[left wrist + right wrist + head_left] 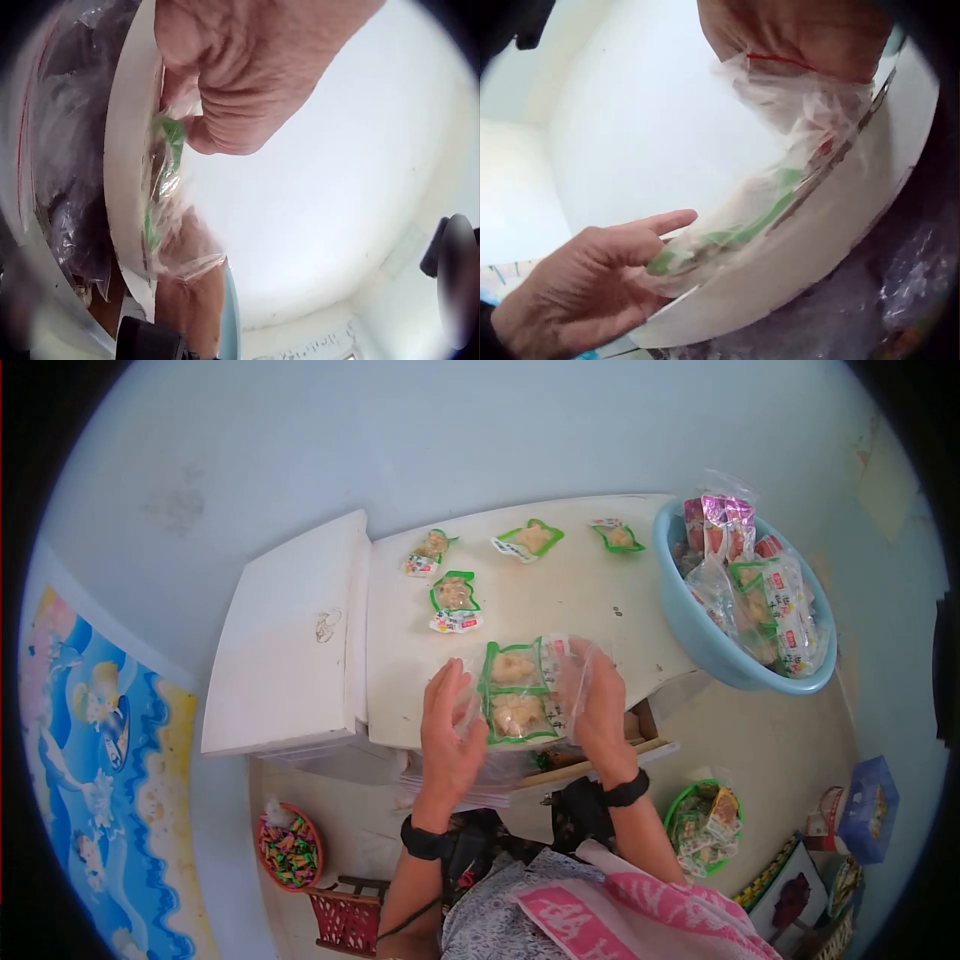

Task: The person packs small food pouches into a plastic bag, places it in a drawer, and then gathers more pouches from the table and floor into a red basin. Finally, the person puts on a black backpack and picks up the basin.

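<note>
Between the two hands a clear plastic zip bag (565, 678) lies near the front edge of the white table, with two green-edged food packets (517, 691) inside. My left hand (452, 730) grips the bag's left end; in the left wrist view its thumb presses on the plastic beside a green edge. At the opposite end my right hand (602, 712) holds the bag, and in the right wrist view loose plastic with a red zip line (780, 61) covers part of the fingers. Beyond the bag lies a similar green-edged packet (455, 593).
More packets (535, 539) lie along the table's (565, 600) back. A blue basin (690, 622) full of bagged food stands at the right. On the floor are a green basket (672, 810) of packets and a red basket (318, 840) of wrapped sweets. An open drawer (650, 745) sits below the table edge.
</note>
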`<move>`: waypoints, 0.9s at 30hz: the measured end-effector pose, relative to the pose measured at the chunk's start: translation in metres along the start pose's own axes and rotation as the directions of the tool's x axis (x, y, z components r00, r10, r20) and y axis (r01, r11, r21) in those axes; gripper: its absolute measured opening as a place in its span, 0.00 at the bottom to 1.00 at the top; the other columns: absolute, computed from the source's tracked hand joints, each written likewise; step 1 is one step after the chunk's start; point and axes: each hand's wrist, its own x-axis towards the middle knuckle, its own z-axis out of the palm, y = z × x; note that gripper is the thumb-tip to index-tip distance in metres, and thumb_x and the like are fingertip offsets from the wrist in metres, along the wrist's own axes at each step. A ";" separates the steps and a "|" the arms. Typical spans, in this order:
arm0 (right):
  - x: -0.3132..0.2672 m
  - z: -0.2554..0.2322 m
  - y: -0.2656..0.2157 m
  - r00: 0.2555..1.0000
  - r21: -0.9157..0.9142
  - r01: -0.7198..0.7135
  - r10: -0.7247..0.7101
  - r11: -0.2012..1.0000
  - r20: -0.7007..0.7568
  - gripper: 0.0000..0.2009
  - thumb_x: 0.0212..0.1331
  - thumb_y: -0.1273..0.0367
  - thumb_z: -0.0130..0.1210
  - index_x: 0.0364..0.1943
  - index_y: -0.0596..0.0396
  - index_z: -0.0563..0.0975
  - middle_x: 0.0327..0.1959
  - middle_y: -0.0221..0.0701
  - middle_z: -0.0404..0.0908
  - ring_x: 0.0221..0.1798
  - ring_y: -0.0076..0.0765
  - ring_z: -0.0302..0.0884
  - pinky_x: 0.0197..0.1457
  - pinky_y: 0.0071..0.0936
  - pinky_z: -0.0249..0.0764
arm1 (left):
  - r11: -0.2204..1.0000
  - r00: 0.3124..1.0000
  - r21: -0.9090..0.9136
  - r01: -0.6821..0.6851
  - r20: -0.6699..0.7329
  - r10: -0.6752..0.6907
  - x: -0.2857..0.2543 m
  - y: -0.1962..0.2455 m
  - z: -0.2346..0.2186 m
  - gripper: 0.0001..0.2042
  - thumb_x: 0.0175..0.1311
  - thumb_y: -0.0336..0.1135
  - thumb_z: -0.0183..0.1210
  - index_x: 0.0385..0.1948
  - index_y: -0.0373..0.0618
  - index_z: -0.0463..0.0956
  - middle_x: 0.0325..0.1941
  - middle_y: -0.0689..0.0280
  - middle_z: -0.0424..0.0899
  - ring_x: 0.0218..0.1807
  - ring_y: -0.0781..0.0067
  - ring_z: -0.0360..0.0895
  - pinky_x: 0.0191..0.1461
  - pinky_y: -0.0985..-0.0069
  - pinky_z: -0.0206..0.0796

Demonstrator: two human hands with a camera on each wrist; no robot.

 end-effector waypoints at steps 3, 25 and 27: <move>-0.004 -0.025 -0.007 0.988 0.025 0.145 -0.143 0.989 -0.062 0.13 0.68 0.77 0.57 0.55 0.62 0.78 0.44 0.38 0.83 0.49 0.33 0.81 0.54 0.30 0.77 | 0.994 0.993 0.072 -0.084 -0.077 0.089 0.022 -0.015 -0.008 0.30 0.66 0.24 0.58 0.72 0.37 0.65 0.72 0.53 0.70 0.70 0.55 0.74 0.64 0.61 0.77; -0.009 -0.039 0.009 0.969 0.693 -0.132 0.239 0.708 -0.059 0.05 0.75 0.73 0.52 0.42 0.61 0.78 0.40 0.31 0.83 0.39 0.20 0.79 0.46 0.22 0.78 | 0.859 0.937 -0.485 0.162 -0.197 -0.287 0.126 -0.043 -0.006 0.11 0.61 0.21 0.65 0.45 0.34 0.78 0.37 0.64 0.82 0.39 0.71 0.83 0.45 0.73 0.84; -0.009 -0.048 0.008 0.952 0.776 -0.136 0.299 0.616 -0.071 0.06 0.75 0.71 0.53 0.42 0.60 0.78 0.39 0.31 0.83 0.38 0.20 0.78 0.46 0.22 0.77 | 0.872 0.942 -0.484 0.072 -0.255 -0.219 0.109 -0.014 -0.004 0.10 0.62 0.20 0.65 0.43 0.35 0.78 0.37 0.66 0.81 0.39 0.74 0.82 0.45 0.76 0.81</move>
